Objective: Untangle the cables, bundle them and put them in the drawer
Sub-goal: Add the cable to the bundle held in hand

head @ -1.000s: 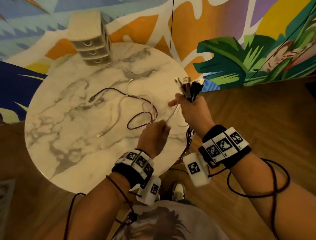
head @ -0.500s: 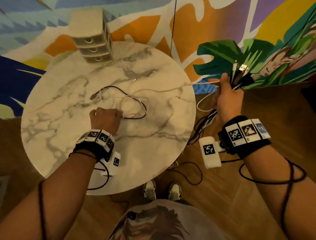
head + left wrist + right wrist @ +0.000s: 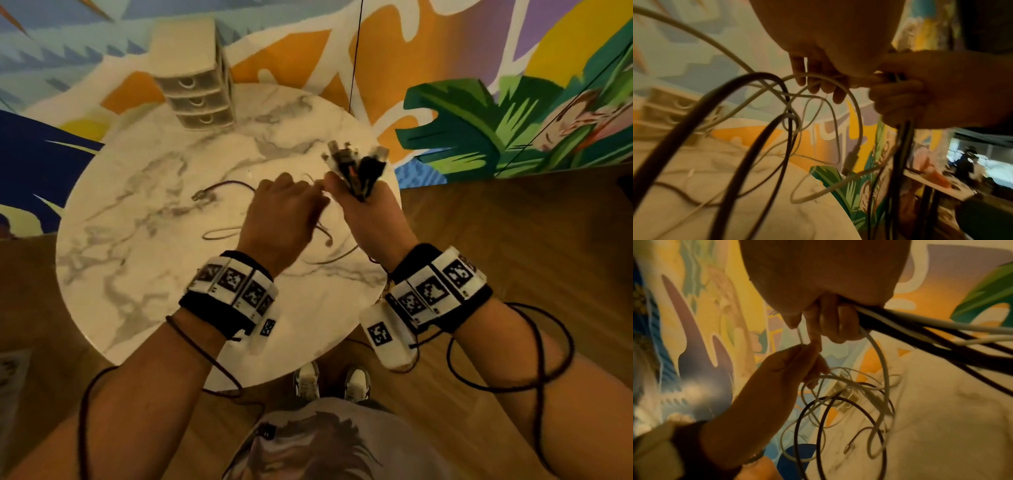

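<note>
Bright painted walls stand behind a round marble table point(image 3: 113, 246), with the little drawer box point(image 3: 195, 92) at its far edge. The right hand point(image 3: 373, 219) squeezes a bunch of cable plugs point(image 3: 356, 168), and the left hand point(image 3: 284, 216) pinches a thin white cable point(image 3: 800, 335) beside it. I think the sorting step is on: next that cable must join the bunch, as more loose cables point(image 3: 222, 186) lie on the table.

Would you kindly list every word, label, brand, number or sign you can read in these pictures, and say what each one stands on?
No readable words, brands or numbers appear in any view.
Left wristband: square black-and-white marker patterns, no letters.
Right wristband: the same kind of markers; tiny marks beneath them are too small to read.
Wall mural: large white painted shapes that may be lettering, cut off and not legible.
Shirt: a printed picture, no text visible.
</note>
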{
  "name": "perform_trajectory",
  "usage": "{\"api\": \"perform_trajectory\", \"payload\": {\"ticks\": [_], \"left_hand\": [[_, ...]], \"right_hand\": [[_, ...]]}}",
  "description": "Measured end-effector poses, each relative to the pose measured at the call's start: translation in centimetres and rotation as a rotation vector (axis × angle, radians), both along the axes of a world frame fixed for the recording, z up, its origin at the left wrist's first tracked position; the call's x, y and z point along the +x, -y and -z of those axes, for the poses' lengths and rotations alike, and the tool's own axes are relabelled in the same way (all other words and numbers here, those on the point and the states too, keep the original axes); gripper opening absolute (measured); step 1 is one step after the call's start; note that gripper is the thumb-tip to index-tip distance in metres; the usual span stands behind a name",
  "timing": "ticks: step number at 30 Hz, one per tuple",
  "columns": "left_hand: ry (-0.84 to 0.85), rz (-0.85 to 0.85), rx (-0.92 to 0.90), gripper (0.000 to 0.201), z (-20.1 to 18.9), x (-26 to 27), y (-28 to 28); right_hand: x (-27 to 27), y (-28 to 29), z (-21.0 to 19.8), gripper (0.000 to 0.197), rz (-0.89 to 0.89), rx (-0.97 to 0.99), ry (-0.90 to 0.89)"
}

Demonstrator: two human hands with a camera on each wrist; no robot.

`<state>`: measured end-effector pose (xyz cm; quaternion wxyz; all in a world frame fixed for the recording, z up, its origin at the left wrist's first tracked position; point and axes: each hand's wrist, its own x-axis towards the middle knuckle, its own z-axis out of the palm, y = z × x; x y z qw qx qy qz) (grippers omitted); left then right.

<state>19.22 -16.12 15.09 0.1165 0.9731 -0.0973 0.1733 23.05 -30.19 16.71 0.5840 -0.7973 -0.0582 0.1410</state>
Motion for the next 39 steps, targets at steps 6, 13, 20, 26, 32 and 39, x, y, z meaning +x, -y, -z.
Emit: {"api": "perform_trajectory", "payload": {"ticks": [6,13,20,26,32,39], "left_hand": [[-0.143,0.020,-0.134,0.027,2.9,-0.3,0.2],[-0.214,-0.176,-0.125,0.021,7.4,-1.0,-4.9],[-0.107,-0.232,-0.087,0.054,8.2,-0.4,-7.9],[-0.299,-0.444,0.048,0.061,9.5,-0.9,-10.2],[-0.664,-0.577,0.220,0.033,11.3,-3.7,-13.4],[-0.626,-0.470,0.157,0.038,8.0,-2.8,-9.9]], "right_hand": [[0.6,0.0,0.4,0.025,-0.050,-0.028,0.002],[1.7,2.1,-1.3,0.032,0.093,0.022,0.076],[1.9,2.6,-1.1,0.034,0.117,0.086,0.076],[2.4,3.0,-1.8,0.036,0.162,0.179,0.118],[4.9,4.9,-3.6,0.048,0.319,0.329,0.112],[5.0,4.7,-3.1,0.045,0.294,0.324,0.058]]}}
